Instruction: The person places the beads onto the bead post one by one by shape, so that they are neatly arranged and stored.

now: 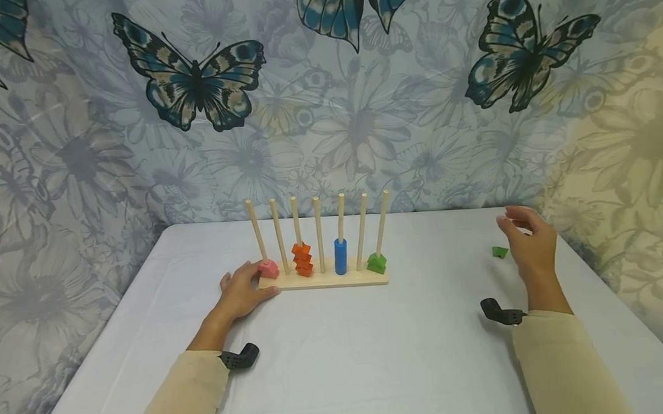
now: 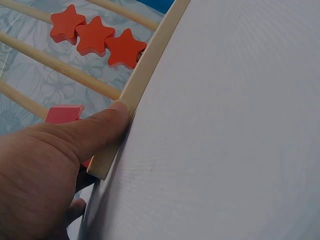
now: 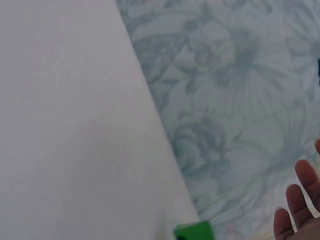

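A wooden peg rack (image 1: 328, 281) with several upright pegs stands toward the back of the table. My left hand (image 1: 244, 293) grips the left end of its base, and in the left wrist view the thumb (image 2: 107, 122) presses the front edge. Beside that hand, a pink block (image 1: 268, 269) sits low on the leftmost peg. Stacked orange stars (image 1: 303, 260), a blue cylinder stack (image 1: 341, 256) and green blocks (image 1: 376, 263) sit on other pegs. My right hand (image 1: 534, 248), fingers loosely bent and holding nothing, is raised just right of a loose green block (image 1: 499, 251).
The white table (image 1: 413, 350) meets a patterned wall covering (image 1: 362, 133) with butterflies directly behind the rack. A black wrist camera (image 1: 240, 357) sits on the left wrist and another black camera (image 1: 502, 313) on the right wrist.
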`<control>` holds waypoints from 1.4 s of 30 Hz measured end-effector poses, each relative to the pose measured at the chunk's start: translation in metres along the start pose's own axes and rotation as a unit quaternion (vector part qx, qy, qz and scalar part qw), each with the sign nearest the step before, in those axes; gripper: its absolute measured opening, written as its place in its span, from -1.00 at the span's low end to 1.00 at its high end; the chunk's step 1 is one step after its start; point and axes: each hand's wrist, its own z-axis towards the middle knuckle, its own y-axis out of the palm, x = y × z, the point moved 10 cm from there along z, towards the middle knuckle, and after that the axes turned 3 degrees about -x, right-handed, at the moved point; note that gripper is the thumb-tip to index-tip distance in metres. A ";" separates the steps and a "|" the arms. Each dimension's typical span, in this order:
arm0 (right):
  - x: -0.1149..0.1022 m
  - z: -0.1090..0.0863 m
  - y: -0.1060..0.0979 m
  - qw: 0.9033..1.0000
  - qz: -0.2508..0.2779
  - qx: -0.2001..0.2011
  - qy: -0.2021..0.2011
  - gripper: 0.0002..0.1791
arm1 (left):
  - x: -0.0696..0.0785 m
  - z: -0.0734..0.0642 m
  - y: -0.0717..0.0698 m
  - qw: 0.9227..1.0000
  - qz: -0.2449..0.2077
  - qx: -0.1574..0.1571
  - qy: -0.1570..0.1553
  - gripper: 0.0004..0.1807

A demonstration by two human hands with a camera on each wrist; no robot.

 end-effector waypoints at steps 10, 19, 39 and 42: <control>0.060 0.000 -0.008 0.990 0.013 -0.051 0.133 -0.44 | 0.005 0.001 0.005 1.000 -0.010 -0.002 0.000 -0.30; 0.081 -0.004 0.013 0.978 -0.122 -0.137 0.099 -0.29 | 0.004 0.001 0.004 1.000 -0.006 0.000 -0.001 -0.29; 0.067 -0.010 0.023 0.953 -0.267 -0.142 0.006 -0.46 | -0.001 -0.001 -0.002 1.000 -0.004 -0.003 -0.003 -0.26; 0.065 -0.010 0.021 0.956 -0.262 -0.127 0.005 -0.49 | -0.001 -0.001 -0.001 1.000 -0.005 -0.002 -0.002 -0.25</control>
